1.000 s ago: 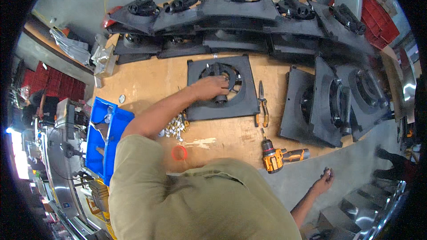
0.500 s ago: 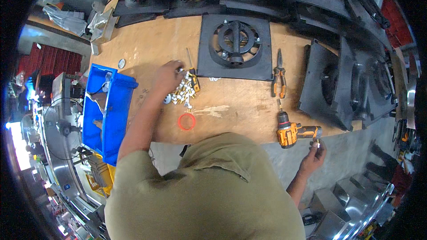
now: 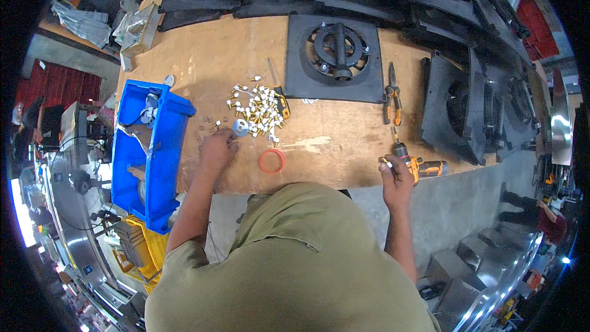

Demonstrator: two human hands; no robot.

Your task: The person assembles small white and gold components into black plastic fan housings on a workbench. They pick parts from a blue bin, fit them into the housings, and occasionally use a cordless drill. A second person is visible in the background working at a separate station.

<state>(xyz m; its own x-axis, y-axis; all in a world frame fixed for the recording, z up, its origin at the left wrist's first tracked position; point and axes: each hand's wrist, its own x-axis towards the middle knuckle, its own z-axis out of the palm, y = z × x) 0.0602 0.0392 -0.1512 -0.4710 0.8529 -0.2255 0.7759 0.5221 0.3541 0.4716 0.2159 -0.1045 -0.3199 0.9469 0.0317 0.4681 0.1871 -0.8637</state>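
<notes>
Sitting at far left on the wooden bench [image 3: 203, 74], a blue bin [image 3: 161, 147]. Just right of it, left hand [image 3: 216, 149] resting on the bench, fingertips pinching a small round silver disc [image 3: 240, 126] beside the heap of small white and brass fittings [image 3: 261, 107]. Lying near, an orange ring [image 3: 271, 161]. Further right, black fan frame [image 3: 335, 58] and pliers [image 3: 393, 99]. At right edge, right hand [image 3: 396, 179] closing around the orange drill [image 3: 418, 166], pinching a small bit; exact grip unclear.
</notes>
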